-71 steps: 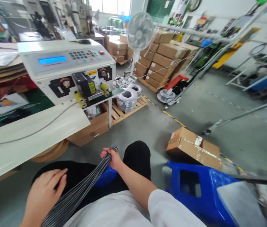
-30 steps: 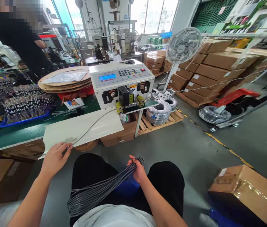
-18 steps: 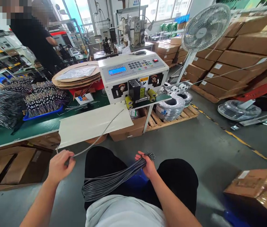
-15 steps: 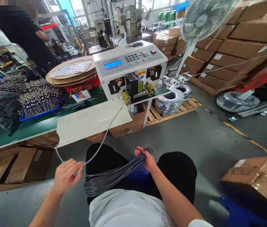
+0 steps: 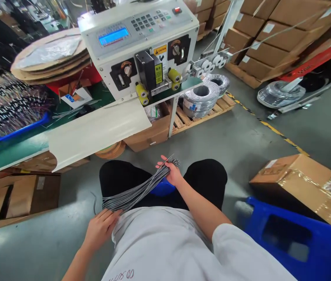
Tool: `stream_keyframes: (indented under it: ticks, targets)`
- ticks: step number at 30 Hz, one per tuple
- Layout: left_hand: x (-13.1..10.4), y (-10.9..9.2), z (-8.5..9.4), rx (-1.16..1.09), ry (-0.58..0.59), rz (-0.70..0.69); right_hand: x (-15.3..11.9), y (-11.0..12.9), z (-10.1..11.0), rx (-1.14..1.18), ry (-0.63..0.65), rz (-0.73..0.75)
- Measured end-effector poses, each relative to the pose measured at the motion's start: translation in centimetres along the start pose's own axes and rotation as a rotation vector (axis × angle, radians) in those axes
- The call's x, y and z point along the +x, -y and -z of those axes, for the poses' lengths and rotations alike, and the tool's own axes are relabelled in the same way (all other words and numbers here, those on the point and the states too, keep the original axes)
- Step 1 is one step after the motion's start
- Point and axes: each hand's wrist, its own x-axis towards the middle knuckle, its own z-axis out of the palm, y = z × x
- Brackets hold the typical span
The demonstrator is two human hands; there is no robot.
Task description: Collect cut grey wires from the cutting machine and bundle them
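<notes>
Fingers of the right hand (image 5: 173, 175) close loosely round the grey cable bundle (image 5: 137, 190) below the wire-stripping machine (image 5: 138, 47); the left hand (image 5: 101, 226), half-curled, touches its other end, grip unclear. The single cable has left the white chute (image 5: 99, 134) beside the machine.

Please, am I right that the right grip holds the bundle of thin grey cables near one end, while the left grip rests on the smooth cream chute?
Not quite: the head view shows the left grip at the other end of the bundle of thin grey cables, not on the smooth cream chute. The right grip does hold the bundle near one end.
</notes>
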Motion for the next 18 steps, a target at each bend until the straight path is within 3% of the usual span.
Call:
stream_keyframes:
  ticks: [5,8,11,14,18]
  targets:
    - [0.9,0.2,0.4,0.054,-0.021,0.187,-0.3,-0.2,-0.1,0.056,-0.018,0.034]
    - [1.5,0.7,0.9,0.095,-0.037,0.232,-0.3,-0.3,-0.2,0.100,-0.032,0.042]
    - [1.3,1.9,1.1,0.122,-0.073,0.218,-0.7,-0.4,-0.5,0.132,-0.043,0.069]
    - [0.9,3.6,-0.1,0.068,-0.140,0.187,-0.9,-0.6,-0.7,0.162,0.003,0.085]
    - [3.7,3.9,-2.0,0.039,-0.277,0.077,-0.1,-0.8,-0.2,0.158,0.050,0.111]
